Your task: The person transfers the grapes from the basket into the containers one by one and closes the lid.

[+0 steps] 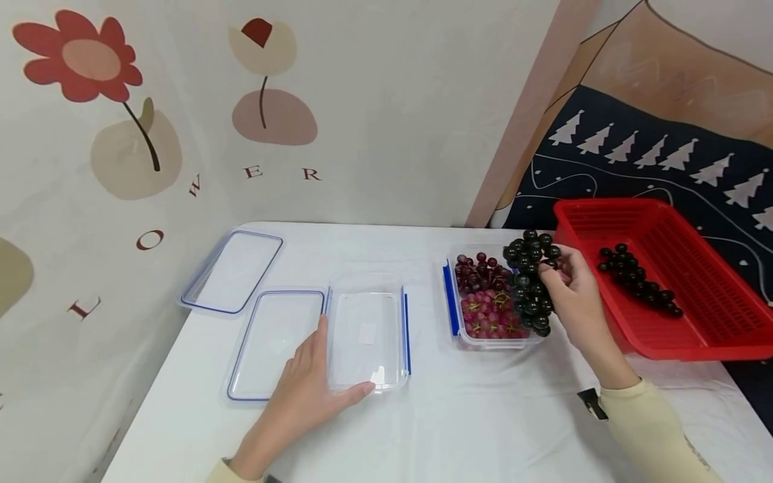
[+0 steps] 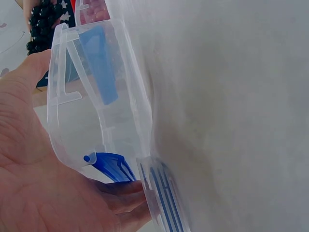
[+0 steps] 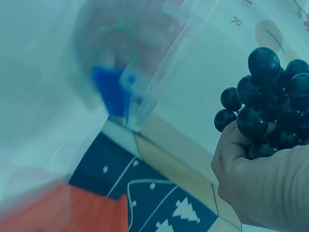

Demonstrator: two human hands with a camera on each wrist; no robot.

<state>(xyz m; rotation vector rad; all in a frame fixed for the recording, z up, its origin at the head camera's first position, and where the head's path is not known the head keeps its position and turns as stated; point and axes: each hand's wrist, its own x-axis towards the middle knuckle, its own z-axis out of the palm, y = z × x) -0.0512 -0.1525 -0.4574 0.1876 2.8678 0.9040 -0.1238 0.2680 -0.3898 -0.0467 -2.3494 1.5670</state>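
My right hand (image 1: 570, 285) pinches a bunch of black grapes (image 1: 531, 288) and holds it in the air, over the right side of a clear container (image 1: 501, 344). Dark red grapes (image 1: 481, 272) and pink grapes (image 1: 489, 315) lie inside that container. The same black bunch (image 3: 270, 101) hangs from my fingers in the right wrist view. My left hand (image 1: 308, 382) rests against the near left corner of a bare clear container (image 1: 365, 335), thumb and fingers spread and fairly straight. In the left wrist view, a blue side latch (image 2: 113, 166) of this container shows near the fingers.
Two clear lids with blue seals, a nearer lid (image 1: 278, 345) and a farther lid (image 1: 232, 272), lie at the left of the white table (image 1: 447, 429). A red basket (image 1: 718, 295) stands at the right, with another black bunch (image 1: 640, 278) in it. Printed cloth (image 1: 392, 100) hangs behind.
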